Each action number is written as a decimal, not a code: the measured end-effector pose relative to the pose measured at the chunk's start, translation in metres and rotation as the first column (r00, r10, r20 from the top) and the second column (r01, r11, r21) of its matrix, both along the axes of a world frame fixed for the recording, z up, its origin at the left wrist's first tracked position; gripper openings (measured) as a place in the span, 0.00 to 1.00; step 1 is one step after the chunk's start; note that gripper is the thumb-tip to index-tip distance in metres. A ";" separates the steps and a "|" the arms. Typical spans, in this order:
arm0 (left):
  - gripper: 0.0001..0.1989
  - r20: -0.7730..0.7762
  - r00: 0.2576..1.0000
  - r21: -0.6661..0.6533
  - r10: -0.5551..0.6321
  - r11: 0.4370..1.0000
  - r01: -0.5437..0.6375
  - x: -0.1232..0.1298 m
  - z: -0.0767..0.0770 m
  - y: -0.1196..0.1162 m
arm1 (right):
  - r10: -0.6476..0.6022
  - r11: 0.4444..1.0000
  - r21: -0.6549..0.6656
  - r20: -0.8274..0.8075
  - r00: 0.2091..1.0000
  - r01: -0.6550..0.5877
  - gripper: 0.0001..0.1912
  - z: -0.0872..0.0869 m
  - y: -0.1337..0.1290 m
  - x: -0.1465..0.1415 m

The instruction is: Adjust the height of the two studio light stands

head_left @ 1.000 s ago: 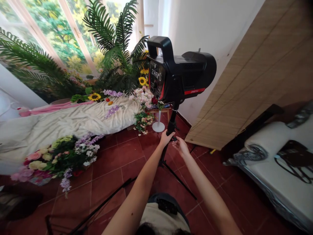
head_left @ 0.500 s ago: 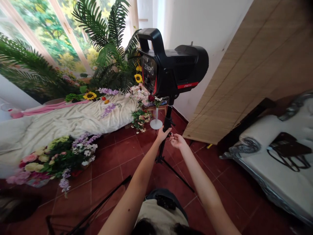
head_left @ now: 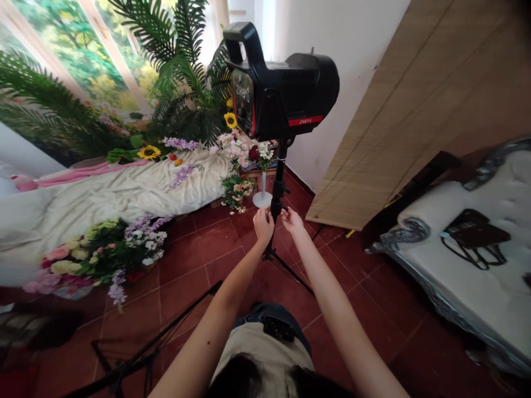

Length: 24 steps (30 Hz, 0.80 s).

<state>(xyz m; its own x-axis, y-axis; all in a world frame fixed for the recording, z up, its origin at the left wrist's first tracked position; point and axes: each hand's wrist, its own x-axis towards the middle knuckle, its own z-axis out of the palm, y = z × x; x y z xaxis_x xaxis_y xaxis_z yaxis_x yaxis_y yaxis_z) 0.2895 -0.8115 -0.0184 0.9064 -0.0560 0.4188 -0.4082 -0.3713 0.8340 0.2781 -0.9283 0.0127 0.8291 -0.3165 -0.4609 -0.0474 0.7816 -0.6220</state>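
A black studio light (head_left: 286, 94) with a red stripe and a top handle sits on a black light stand (head_left: 279, 188). My left hand (head_left: 263, 225) is at the stand's left side, its bent fingers against the collar below the light. On the other side my right hand (head_left: 292, 220) has its fingers closed in a pinch at a small knob on that collar. The knob is mostly hidden by the fingers. Below both hands the stand's legs spread over the red tiled floor (head_left: 224, 251).
At left, a low bed with a cream cloth (head_left: 136, 190) bears scattered flowers. A flower arrangement (head_left: 99, 254) stands before it. Another black stand (head_left: 166, 348) lies low at front left. A bamboo blind (head_left: 373, 138) and a white sofa (head_left: 464, 265) with a dark bag (head_left: 477, 229) are at right.
The light appears higher and further left, along with a shift of the whole view. My left hand has loosened from around the pole to its left side; my right hand stays at the knob.
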 end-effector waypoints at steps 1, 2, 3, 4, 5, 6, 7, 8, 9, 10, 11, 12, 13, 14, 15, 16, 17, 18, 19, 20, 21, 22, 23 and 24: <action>0.15 -0.017 1.000 0.032 0.020 0.999 -0.020 -0.009 -0.012 0.015 | -0.024 1.000 0.012 -0.027 0.999 0.024 0.09 -0.003 0.004 -0.004; 0.15 -0.051 0.998 0.060 0.045 0.997 -0.042 -0.019 -0.027 0.032 | -0.042 0.999 0.025 -0.058 0.997 0.043 0.09 -0.006 0.009 -0.009; 0.15 -0.101 0.993 0.082 0.066 0.995 -0.058 -0.030 -0.043 0.051 | -0.049 0.998 0.031 -0.085 0.995 0.052 0.09 -0.010 0.015 -0.015; 0.14 -0.166 0.983 0.095 0.076 0.994 -0.061 -0.042 -0.061 0.070 | -0.046 0.998 0.037 -0.112 0.993 0.050 0.09 -0.014 0.023 -0.020; 0.13 -0.240 0.968 0.097 0.073 0.994 -0.051 -0.054 -0.079 0.090 | -0.032 0.998 0.042 -0.137 0.990 0.038 0.09 -0.020 0.032 -0.025; 0.11 -0.324 0.945 0.090 0.052 0.996 -0.024 -0.067 -0.097 0.111 | -0.007 0.999 0.046 -0.162 0.987 0.015 0.08 -0.025 0.042 -0.029; 0.11 -0.414 0.910 0.076 0.011 0.997 0.023 -0.080 -0.115 0.132 | 0.025 0.999 0.050 -0.187 0.982 -0.016 0.08 -0.030 0.053 -0.033; 0.10 -0.491 0.871 0.059 -0.018 0.997 0.053 -0.093 -0.130 0.154 | 0.062 0.997 0.052 -0.211 0.975 -0.053 0.08 -0.035 0.065 -0.036; 0.10 -0.546 0.837 0.044 -0.025 0.997 0.058 -0.107 -0.144 0.177 | 0.101 0.994 0.050 -0.235 0.967 -0.092 0.08 -0.040 0.078 -0.037; 0.10 -0.571 0.821 0.045 0.008 0.999 0.022 -0.121 -0.156 0.200 | 0.141 0.990 0.046 -0.258 0.956 -0.134 0.08 -0.044 0.092 -0.038; 0.10 -0.583 0.810 0.052 0.060 0.998 -0.036 -0.134 -0.166 0.223 | 0.183 0.983 0.039 -0.278 0.943 -0.180 0.08 -0.048 0.106 -0.038; 0.10 -0.591 0.797 0.061 0.124 0.992 -0.109 -0.148 -0.174 0.247 | 0.229 0.973 0.030 -0.294 0.928 -0.230 0.08 -0.050 0.121 -0.037; 0.10 -0.598 0.777 0.076 0.197 0.979 -0.190 -0.162 -0.179 0.271 | 0.279 0.958 0.021 -0.306 0.910 -0.287 0.09 -0.052 0.138 -0.036; 0.11 -0.607 0.748 0.090 0.270 0.958 -0.273 -0.176 -0.183 0.296 | 0.335 0.937 0.010 -0.316 0.888 -0.349 0.08 -0.053 0.155 -0.035; 0.11 -0.615 0.711 0.105 0.340 0.929 -0.354 -0.190 -0.185 0.320 | 0.393 0.910 -0.001 -0.322 0.861 -0.415 0.08 -0.054 0.173 -0.035; 0.11 -0.620 0.670 0.123 0.408 0.894 -0.431 -0.203 -0.185 0.343 | 0.451 0.877 -0.012 -0.327 0.830 -0.481 0.08 -0.055 0.192 -0.035; 0.11 -0.619 0.627 0.141 0.473 0.852 -0.504 -0.216 -0.183 0.366 | 0.506 0.840 -0.021 -0.331 0.796 -0.542 0.07 -0.056 0.212 -0.037; 0.10 -0.612 0.587 0.155 0.531 0.807 -0.569 -0.228 -0.180 0.388 | 0.561 0.795 -0.036 -0.335 0.757 -0.605 0.07 -0.057 0.232 -0.039; 0.10 -0.601 0.548 0.165 0.582 0.761 -0.628 -0.239 -0.176 0.408 | 0.619 0.737 -0.062 -0.337 0.709 -0.673 0.06 -0.058 0.253 -0.042; 0.09 -0.591 0.508 0.170 0.627 0.712 -0.681 -0.249 -0.170 0.428 | 0.678 0.663 -0.100 -0.340 0.652 -0.742 0.06 -0.060 0.273 -0.046; 0.09 -0.583 0.468 0.168 0.665 0.662 -0.731 -0.258 -0.164 0.446 | 0.735 0.572 -0.149 -0.344 0.584 -0.807 0.06 -0.063 0.293 -0.050; 0.08 -0.574 0.430 0.157 0.697 0.609 -0.777 -0.266 -0.157 0.463 | 0.788 0.466 -0.203 -0.347 0.509 -0.861 0.06 -0.065 0.313 -0.054; 0.07 -0.564 0.391 0.143 0.728 0.552 -0.822 -0.272 -0.149 0.479 | 0.834 0.353 -0.258 -0.349 0.427 -0.900 0.05 -0.068 0.333 -0.059; 0.07 -0.546 0.347 0.129 0.762 0.486 -0.864 -0.276 -0.142 0.495 | 0.869 0.244 -0.305 -0.352 0.347 -0.921 0.05 -0.070 0.353 -0.063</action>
